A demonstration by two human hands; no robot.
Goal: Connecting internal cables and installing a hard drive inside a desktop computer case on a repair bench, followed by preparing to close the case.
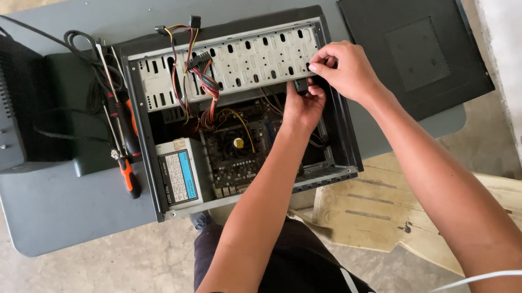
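Flat on the grey table point(67, 221) lies an open computer case point(346, 121), its loose side panel point(413, 43) just beside. Inside it, the left hand point(301, 105) curls around a small dark part under the drive cage point(229, 62); the right hand point(347, 70) pinches the cage's edge.

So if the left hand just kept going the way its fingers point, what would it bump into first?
The left hand points up into the open computer case, so it would most likely meet the pale metal drive rack first, near the edge where the right hand pinches. Depth is hard to judge from above.
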